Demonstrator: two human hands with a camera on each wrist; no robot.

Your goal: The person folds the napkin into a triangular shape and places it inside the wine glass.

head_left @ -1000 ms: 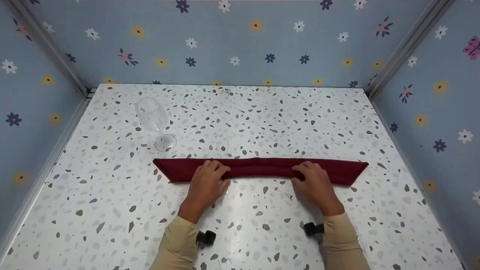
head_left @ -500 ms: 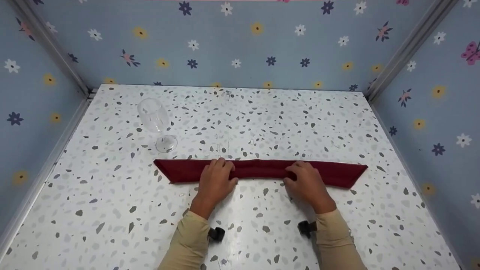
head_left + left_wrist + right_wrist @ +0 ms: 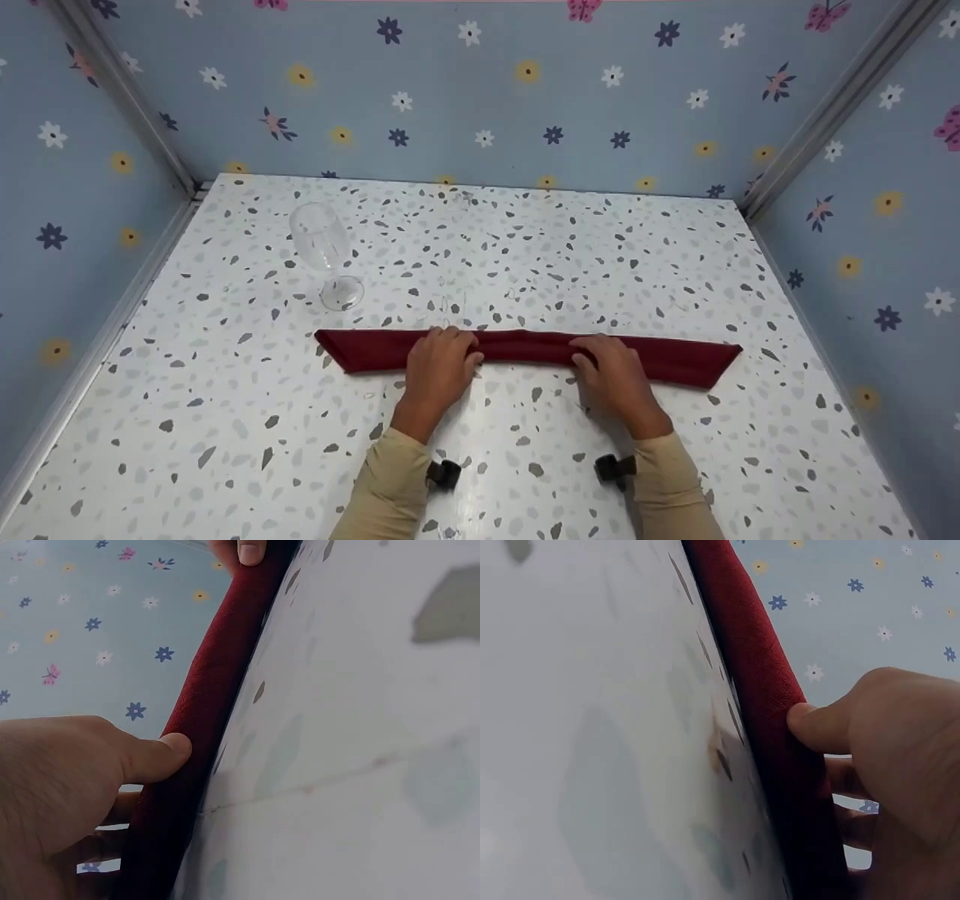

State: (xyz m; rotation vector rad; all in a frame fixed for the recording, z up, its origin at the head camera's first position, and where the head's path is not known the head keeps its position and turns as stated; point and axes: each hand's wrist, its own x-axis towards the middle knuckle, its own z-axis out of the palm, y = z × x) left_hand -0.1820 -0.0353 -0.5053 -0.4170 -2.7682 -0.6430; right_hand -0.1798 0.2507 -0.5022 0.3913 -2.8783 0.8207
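A dark red cloth napkin (image 3: 525,347), folded into a long band with slanted ends, lies across the middle of the table. My left hand (image 3: 439,375) grips it left of its centre, thumb on the near edge and fingers over the far side. Right of centre, my right hand (image 3: 619,382) holds the band the same way. In the left wrist view the left thumb (image 3: 176,746) presses the thick rounded fold, and fingertips of the right hand (image 3: 251,551) show farther along. The right wrist view has the right thumb (image 3: 806,724) against the fold, its fingers partly hidden behind the cloth.
A clear stemmed glass (image 3: 321,236) stands on its round foot beyond the napkin's left end. The speckled white table (image 3: 525,465) is bounded by blue flowered panels (image 3: 480,90) at the back and both sides.
Both hands have slid inward along the napkin, the left one to the right and the right one to the left, so they are closer together. The view has shifted slightly.
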